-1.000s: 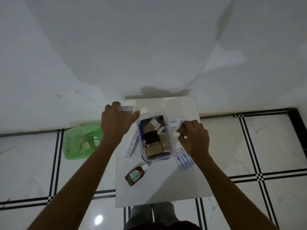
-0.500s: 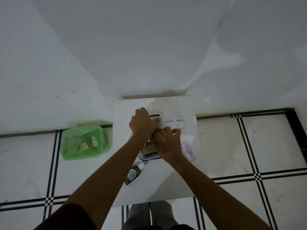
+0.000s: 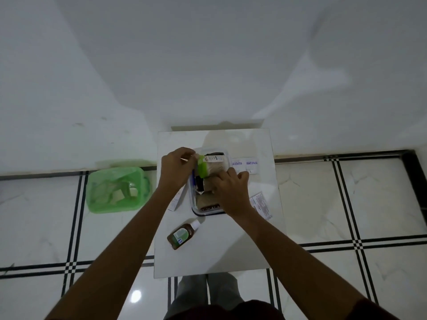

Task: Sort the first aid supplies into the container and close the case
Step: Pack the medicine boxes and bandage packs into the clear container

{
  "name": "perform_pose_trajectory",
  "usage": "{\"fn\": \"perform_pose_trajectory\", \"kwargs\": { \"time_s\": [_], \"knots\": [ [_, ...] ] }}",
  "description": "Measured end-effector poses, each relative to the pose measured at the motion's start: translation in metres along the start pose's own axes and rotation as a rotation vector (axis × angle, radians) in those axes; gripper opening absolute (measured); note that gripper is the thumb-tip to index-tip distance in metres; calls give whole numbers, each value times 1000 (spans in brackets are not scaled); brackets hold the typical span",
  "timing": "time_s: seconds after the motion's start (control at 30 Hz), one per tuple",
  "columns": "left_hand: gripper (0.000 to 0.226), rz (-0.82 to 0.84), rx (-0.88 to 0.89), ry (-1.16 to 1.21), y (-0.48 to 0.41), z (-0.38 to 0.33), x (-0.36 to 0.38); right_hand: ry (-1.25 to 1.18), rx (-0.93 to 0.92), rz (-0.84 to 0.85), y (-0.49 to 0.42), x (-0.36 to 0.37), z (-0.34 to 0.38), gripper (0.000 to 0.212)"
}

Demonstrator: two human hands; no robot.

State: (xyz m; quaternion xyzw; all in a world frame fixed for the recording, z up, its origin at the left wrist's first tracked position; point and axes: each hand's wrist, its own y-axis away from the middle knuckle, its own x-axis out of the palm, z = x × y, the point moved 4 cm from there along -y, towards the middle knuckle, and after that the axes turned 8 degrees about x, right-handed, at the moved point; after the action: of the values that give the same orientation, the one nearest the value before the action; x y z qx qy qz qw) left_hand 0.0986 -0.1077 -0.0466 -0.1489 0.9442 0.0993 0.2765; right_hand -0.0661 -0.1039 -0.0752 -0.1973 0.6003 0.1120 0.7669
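Note:
A clear plastic container stands on a small white table, filled with brown packets and dark items. My left hand grips a green and white box over the container's far left corner. My right hand reaches into the container and presses on the brown packets; whether it grips one I cannot tell. A brown antiseptic bottle lies on the table nearer to me. White sachets lie at the far right, a printed sachet at the right, and a slim white box left of the container.
A green plastic bin with scraps inside stands on the tiled floor, left of the table. A white wall rises behind the table. My legs show below the table's near edge.
My left hand carried the green and white box from the table's far left to above the container. My right hand went from the right side into the container.

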Motion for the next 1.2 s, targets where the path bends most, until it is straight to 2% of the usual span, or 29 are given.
{"fn": "perform_pose_trajectory", "kwargs": {
  "time_s": [0.07,0.13,0.23,0.3,0.43,0.53,0.67,0.73,0.77,0.87,1.07,1.2],
  "knots": [
    [12,-184,-49,39,17,10,-17,-14,26,13,0,-5,-5,9],
    [14,-251,-160,-34,36,28,-28,-38,76,16,3,-12,-14,10],
    [28,-21,-272,-184,60,66,-22,-219,230,-47,16,-32,-27,11],
    [39,108,-273,-245,69,81,-14,-330,249,-51,30,-41,-23,13],
    [53,171,-201,-350,62,86,-4,-480,154,133,72,-35,15,13],
    [55,222,-182,-410,50,86,4,-469,22,251,107,-15,45,13],
    [34,271,-211,-438,47,90,10,-272,-198,500,130,30,79,51],
    [24,250,-211,-429,48,93,10,-76,-332,579,129,45,91,67],
    [27,229,-212,-413,49,93,9,1,-359,603,127,50,94,69],
    [33,127,-234,-349,51,89,-2,139,-363,644,116,57,97,62],
    [23,-44,-210,-195,52,61,-26,39,-284,648,114,52,84,42],
    [29,-126,-147,-156,45,29,-33,-17,-252,598,118,36,72,52]
  ]
}}
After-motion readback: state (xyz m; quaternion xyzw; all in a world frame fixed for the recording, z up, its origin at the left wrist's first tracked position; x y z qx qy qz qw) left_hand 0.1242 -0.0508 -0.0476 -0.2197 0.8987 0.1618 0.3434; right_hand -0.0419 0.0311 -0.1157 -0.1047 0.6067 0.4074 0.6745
